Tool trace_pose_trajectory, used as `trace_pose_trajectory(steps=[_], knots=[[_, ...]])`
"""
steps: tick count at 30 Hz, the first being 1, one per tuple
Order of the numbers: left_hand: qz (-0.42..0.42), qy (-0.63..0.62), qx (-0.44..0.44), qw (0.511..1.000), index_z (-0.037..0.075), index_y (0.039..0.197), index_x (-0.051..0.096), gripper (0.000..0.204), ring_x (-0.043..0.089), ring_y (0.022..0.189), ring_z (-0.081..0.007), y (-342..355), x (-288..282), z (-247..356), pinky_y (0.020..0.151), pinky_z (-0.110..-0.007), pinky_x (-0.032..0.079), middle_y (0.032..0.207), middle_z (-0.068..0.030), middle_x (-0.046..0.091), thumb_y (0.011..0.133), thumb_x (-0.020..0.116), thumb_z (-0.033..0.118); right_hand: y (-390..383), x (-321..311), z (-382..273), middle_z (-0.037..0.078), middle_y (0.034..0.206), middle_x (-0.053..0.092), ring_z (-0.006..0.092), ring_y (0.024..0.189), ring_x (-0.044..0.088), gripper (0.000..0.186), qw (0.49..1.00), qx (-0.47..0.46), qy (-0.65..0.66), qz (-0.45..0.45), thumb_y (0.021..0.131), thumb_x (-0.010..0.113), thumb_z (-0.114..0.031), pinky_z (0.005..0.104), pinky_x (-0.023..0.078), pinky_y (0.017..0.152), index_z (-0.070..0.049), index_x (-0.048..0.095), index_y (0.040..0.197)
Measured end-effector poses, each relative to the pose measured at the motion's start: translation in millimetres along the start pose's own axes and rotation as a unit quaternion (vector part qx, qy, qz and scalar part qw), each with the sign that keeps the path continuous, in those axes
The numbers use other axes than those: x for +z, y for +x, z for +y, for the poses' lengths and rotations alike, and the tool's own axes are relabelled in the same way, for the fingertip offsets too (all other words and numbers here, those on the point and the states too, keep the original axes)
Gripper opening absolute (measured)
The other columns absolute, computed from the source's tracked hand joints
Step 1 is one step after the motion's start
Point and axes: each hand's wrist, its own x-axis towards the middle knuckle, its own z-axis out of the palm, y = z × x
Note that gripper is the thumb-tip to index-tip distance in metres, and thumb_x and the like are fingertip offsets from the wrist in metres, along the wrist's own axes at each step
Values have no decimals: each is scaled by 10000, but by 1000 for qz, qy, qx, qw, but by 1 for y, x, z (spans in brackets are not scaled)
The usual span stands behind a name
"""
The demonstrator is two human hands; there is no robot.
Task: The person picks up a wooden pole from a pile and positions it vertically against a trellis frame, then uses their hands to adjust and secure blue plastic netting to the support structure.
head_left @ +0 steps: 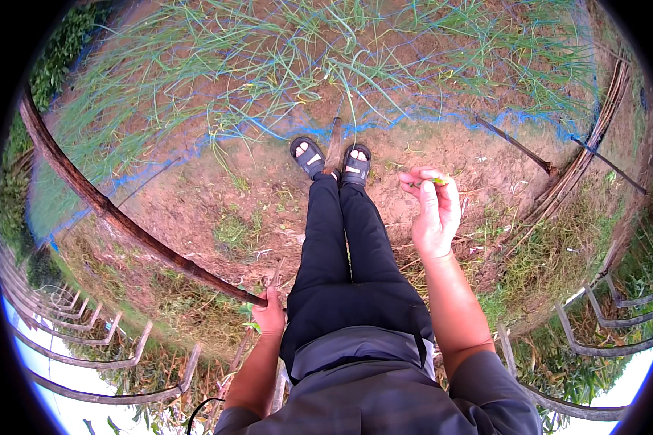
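My left hand is low at my left side, closed round the near end of a long dark wooden pole. This pole runs up to the far left and looks bent at the picture's rim. A thin stick-like piece shows just above that hand; whether the hand holds it too I cannot tell. My right hand is raised in front of me on the right, thumb and fingers pinching a small yellow-green leaf piece. Most of that piece is hidden by the fingers.
Long green onion-like plants grow ahead behind blue netting. A short wooden stake stands between my sandalled feet. To the right are a slanting stick and a bundle of thin poles. Dry grass covers ground nearby.
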Motion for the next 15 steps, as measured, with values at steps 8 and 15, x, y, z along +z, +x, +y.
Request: trace_pose_trajectory(steps=[8,15], knots=[[1,9,-20,1000,8,775,604,324,433,505,-64,1,-2,3,487,-243,348,554,18,483,966,576,269,9,-2,-2,135,1134,593,227,1002,645,149,999,42,23,11,1003,470,-83,351,526,871,-15,536,1118],[-4,34,-3,999,7,784,605,328,442,509,-66,2,-3,4,486,-247,362,551,14,484,973,566,273,9,2,-3,138,1128,593,243,1008,644,150,1000,12,19,-5,1004,459,-72,357,521,882,-13,529,1122]])
